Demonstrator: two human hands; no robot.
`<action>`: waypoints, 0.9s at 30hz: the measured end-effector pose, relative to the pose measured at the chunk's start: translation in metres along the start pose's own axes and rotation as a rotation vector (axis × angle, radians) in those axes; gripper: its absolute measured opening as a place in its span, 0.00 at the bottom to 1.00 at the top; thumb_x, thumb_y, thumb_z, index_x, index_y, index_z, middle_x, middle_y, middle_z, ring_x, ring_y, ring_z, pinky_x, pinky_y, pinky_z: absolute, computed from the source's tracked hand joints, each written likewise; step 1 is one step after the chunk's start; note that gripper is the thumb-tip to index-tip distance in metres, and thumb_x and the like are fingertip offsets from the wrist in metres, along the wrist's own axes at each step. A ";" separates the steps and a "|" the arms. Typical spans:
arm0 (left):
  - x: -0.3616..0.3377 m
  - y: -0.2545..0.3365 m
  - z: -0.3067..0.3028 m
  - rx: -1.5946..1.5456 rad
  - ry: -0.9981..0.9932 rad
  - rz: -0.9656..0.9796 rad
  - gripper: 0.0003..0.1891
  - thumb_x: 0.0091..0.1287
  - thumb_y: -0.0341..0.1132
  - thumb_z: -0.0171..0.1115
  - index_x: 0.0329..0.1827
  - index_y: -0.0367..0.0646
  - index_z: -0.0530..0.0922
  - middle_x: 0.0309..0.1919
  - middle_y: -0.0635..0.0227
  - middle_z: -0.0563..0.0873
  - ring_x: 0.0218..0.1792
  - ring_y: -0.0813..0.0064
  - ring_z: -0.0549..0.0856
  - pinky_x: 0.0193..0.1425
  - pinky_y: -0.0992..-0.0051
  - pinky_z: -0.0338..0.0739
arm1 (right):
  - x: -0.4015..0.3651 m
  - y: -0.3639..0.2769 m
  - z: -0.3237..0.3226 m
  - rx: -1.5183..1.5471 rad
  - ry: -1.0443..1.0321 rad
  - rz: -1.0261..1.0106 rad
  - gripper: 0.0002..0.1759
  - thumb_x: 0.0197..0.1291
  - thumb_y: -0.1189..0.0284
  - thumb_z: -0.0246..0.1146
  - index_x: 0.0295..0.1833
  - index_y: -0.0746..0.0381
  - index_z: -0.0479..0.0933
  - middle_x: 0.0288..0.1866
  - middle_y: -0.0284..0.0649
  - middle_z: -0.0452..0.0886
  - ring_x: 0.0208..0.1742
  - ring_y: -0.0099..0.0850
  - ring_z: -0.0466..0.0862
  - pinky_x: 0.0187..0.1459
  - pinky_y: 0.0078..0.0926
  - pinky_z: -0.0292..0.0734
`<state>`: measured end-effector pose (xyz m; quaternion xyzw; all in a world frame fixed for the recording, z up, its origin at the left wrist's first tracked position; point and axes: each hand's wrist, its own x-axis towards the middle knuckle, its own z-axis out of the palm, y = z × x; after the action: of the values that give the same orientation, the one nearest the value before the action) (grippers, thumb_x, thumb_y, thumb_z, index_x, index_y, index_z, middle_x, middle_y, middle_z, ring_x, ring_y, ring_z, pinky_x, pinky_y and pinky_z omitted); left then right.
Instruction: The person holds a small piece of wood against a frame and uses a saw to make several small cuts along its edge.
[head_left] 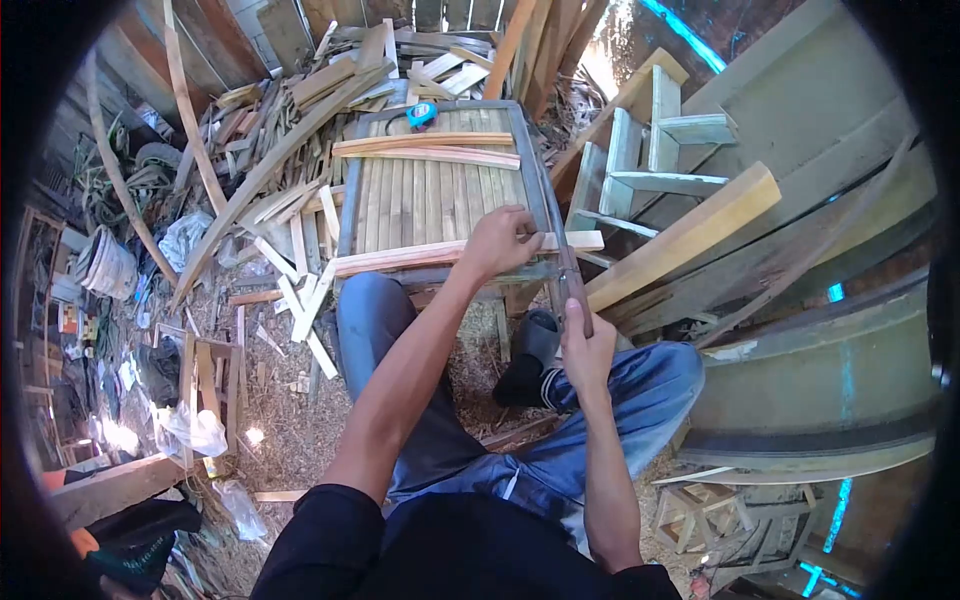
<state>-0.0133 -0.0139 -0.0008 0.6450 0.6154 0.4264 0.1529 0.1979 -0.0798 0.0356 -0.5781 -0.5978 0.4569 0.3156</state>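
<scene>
My left hand point(500, 243) has its fingers curled over a pale, pinkish wooden strip point(400, 257) lying across the near edge of a slatted wooden panel point(430, 205). The strip's right end point(580, 241) sticks out past the hand. Wrapped round the dark wooden handle of a long, narrow, blade-like tool point(567, 262) is my right hand point(588, 345), its thumb along the handle. The tool points away from me beside the panel's right edge and crosses the strip's end in this view. Farther up the panel lie two more wooden strips point(440, 150).
A blue tape measure point(421, 115) sits at the panel's far edge. Scrap wood point(330, 85) is heaped behind and to the left. At the right, a thick timber point(690, 235) leans near a pale wooden frame point(650, 150). Shavings cover the floor point(290, 400).
</scene>
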 end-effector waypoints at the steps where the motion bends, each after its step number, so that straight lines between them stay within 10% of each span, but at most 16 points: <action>1: 0.000 -0.001 0.001 0.005 0.005 0.002 0.11 0.57 0.38 0.69 0.29 0.37 0.82 0.31 0.54 0.84 0.37 0.52 0.84 0.45 0.59 0.78 | 0.002 0.002 0.000 0.000 0.002 -0.033 0.30 0.72 0.53 0.59 0.24 0.68 0.75 0.16 0.35 0.73 0.20 0.23 0.71 0.26 0.31 0.66; 27: 0.002 -0.003 0.006 -0.043 -0.105 -0.090 0.14 0.57 0.39 0.71 0.26 0.35 0.81 0.27 0.50 0.83 0.33 0.47 0.82 0.40 0.55 0.75 | -0.079 0.026 -0.029 0.078 0.045 0.038 0.25 0.73 0.58 0.59 0.24 0.60 0.70 0.17 0.27 0.68 0.17 0.16 0.65 0.19 0.21 0.58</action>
<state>-0.0116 -0.0097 -0.0060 0.6349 0.6257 0.3976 0.2178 0.2456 -0.1541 0.0348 -0.5867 -0.5612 0.4727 0.3426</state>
